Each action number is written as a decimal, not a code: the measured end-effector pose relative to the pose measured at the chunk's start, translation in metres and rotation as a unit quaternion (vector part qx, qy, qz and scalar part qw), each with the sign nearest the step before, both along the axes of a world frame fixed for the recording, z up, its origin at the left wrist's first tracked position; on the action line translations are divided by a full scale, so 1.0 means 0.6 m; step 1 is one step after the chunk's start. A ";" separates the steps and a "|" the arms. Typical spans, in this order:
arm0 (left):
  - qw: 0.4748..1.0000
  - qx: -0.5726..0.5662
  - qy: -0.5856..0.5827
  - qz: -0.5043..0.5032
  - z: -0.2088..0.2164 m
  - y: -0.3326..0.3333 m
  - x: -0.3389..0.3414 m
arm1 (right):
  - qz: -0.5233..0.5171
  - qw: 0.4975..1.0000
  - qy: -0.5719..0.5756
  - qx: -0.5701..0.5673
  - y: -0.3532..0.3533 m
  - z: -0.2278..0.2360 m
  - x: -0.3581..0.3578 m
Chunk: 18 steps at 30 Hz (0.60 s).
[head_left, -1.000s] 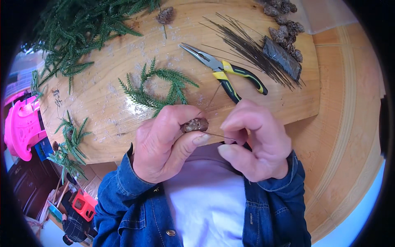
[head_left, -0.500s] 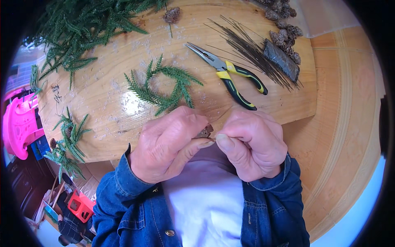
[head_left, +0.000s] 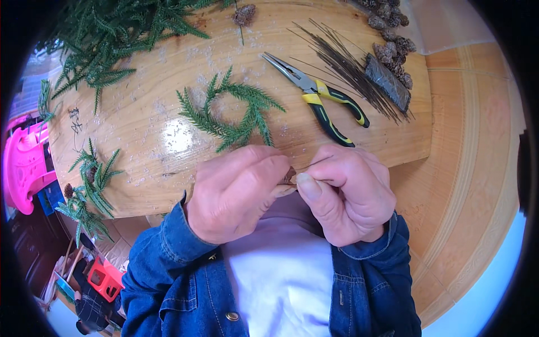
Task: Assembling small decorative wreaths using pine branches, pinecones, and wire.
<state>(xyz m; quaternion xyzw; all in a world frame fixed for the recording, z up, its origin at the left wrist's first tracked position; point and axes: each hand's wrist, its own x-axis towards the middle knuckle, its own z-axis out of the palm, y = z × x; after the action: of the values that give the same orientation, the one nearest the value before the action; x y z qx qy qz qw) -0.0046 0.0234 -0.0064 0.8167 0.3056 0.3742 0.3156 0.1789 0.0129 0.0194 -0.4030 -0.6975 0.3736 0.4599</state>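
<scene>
Close in front of my chest, both hands meet at the table's near edge. My left hand [head_left: 236, 188] is closed around a brown pine cone [head_left: 288, 175], which shows only in part between thumb and fingers. Thumb and forefinger of my right hand [head_left: 351, 194] pinch a thin brown wire [head_left: 321, 161] that runs to the cone. How the wire sits on the cone is hidden by my fingers. Just beyond my left hand lies a green pine-sprig wreath [head_left: 238, 135]. Long-nose pliers [head_left: 332, 122] with yellow and black handles rest past my right hand, jaws slightly apart.
Farther right lie loose thin wires [head_left: 343, 64], a dark wrapped packet [head_left: 387, 83] and several pine cones [head_left: 386, 53]. Green branches [head_left: 118, 42] heap at the far left, near a single wired cone [head_left: 243, 15]. Small sprigs with cones [head_left: 92, 177] lie left. A pink stool [head_left: 25, 168] stands beyond the table.
My left hand has turned slightly and moved a little right, bringing the cone against my right fingertips. More wire shows above my right forefinger. The view has shifted slightly.
</scene>
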 end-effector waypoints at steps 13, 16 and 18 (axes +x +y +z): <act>0.969 -0.231 -0.087 -0.016 0.032 0.001 -0.009 | -0.007 0.999 0.005 -0.034 -0.001 0.002 0.007; 0.969 -0.234 -0.084 -0.012 0.032 0.000 -0.008 | 0.002 0.999 0.007 -0.045 -0.001 -0.004 0.010; 0.975 -0.216 -0.057 -0.010 0.032 0.000 -0.008 | 0.015 0.999 0.005 -0.044 0.001 -0.009 0.011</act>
<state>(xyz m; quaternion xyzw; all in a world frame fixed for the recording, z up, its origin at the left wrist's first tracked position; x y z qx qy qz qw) -0.0096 0.0236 0.0129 0.7097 0.3522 0.3421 0.5052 0.1856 0.0134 0.0141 -0.4109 -0.6840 0.4127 0.4393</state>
